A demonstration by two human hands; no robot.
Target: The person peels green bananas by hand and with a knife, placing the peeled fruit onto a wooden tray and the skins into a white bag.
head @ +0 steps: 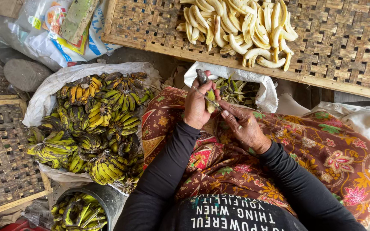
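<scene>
Left grip (pixel 198 105) around banana (pixel 210 97)

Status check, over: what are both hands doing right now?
Left hand grips a small banana. Right hand works a knife against it. Peel sack just beyond; nothing blocking.

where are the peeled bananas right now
In the head view, the peeled bananas lie heaped on the woven bamboo tray at the top, just beyond the white sack of peels and the two hands.
</scene>
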